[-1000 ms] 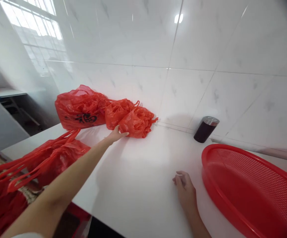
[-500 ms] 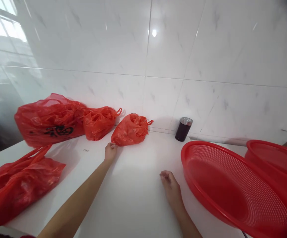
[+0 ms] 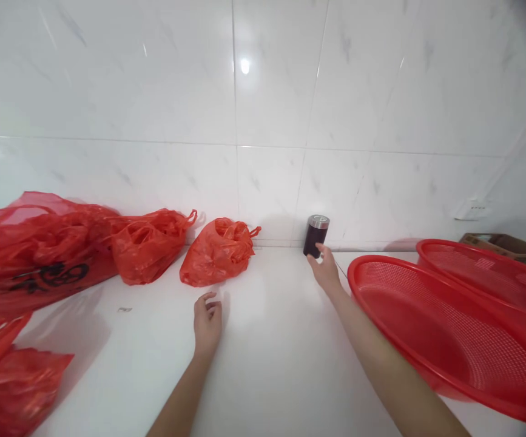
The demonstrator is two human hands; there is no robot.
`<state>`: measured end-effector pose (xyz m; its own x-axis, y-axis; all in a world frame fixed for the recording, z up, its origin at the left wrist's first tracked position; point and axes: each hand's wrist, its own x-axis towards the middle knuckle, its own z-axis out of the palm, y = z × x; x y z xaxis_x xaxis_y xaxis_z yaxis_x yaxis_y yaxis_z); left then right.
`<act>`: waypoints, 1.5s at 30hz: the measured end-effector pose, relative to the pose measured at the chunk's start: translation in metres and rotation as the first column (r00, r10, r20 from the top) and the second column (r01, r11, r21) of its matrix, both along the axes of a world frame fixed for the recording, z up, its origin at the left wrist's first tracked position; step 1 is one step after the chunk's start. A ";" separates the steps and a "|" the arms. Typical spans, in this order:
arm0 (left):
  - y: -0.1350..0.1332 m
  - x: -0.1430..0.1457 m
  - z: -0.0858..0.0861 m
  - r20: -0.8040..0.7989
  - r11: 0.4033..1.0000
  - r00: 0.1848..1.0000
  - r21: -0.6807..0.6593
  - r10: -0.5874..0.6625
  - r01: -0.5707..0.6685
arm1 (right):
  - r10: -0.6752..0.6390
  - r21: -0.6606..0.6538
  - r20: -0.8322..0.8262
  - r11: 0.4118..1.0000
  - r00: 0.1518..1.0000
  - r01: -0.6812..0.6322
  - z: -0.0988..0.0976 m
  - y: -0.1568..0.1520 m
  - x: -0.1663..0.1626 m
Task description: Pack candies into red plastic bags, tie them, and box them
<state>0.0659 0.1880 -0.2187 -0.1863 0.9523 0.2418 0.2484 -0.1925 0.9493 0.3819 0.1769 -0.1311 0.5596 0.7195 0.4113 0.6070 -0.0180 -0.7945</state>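
Observation:
My right hand [image 3: 324,267] reaches to a dark canister [image 3: 316,235] with a silver lid, standing upright by the wall. Thumb and fingers are apart in front of its lower part; whether they touch it I cannot tell. Over the white tabletop [image 3: 263,352], my left hand [image 3: 208,321] is loosely curled with a gap between thumb and fingers, and nothing shows in it. Just beyond it sits a small red plastic bag [image 3: 217,252], apart from the hand.
To the left are another small red bag [image 3: 147,246], a large red bag with black lettering [image 3: 85,243] and a further red bag [image 3: 17,388]. Two red plastic baskets [image 3: 417,321] stand on the right. Behind them lies a cardboard box [image 3: 508,247] near a wall socket [image 3: 472,209].
My right hand has moved forward to the canister and its fingers have spread. My left hand has drawn back from the small red bag. The view has turned to the right.

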 end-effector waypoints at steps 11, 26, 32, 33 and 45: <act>0.007 -0.001 0.000 -0.003 0.999 1.000 -0.031 0.016 -0.016 | -0.178 -0.219 0.112 0.955 0.978 0.199 0.055 0.120 0.096; 0.005 0.000 0.005 -0.018 0.997 0.997 0.004 -0.080 0.080 | 0.103 -0.224 0.220 0.973 0.970 -0.053 0.060 0.042 0.026; -0.051 0.031 0.028 -0.017 0.911 0.912 0.050 -0.410 0.410 | 0.481 -0.152 0.061 0.871 0.875 -0.468 0.086 -0.075 -0.065; -0.068 0.038 0.035 -0.004 0.872 0.874 0.060 -0.486 0.485 | 0.543 -0.151 0.007 0.831 0.840 -0.536 0.089 -0.093 -0.079; -0.198 -0.003 0.064 -0.040 0.908 0.913 -0.125 -0.407 0.399 | 0.699 -0.451 0.284 0.701 0.656 -0.552 0.108 -0.193 -0.147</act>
<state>0.0632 -0.0096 -0.1546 0.2312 0.9645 0.1277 0.2324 -0.1822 0.9554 0.2344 -0.0164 -0.0235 -0.2419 0.9530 0.1825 0.8167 0.3016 -0.4919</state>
